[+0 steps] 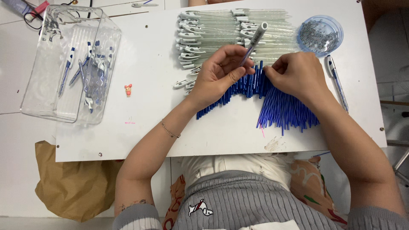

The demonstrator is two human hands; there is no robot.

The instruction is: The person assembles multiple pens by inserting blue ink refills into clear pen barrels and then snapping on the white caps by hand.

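Note:
My left hand [223,70] grips a clear pen barrel [254,41] that points up and away toward the far right. My right hand [294,76] rests on a spread of blue ink refills [285,110], its fingers pinched down among them near the barrel's lower end. Beyond both hands lies a stack of empty clear pen barrels [221,32] with white clips. A small round clear dish [320,35] filled with tiny metal springs stands at the far right.
A clear plastic bin [70,64] holding several finished blue pens sits at the left on the white board [149,127]. One finished pen [336,81] lies right of my right hand. A tiny pink figure [128,90] and a brown paper bag [72,183] are nearby.

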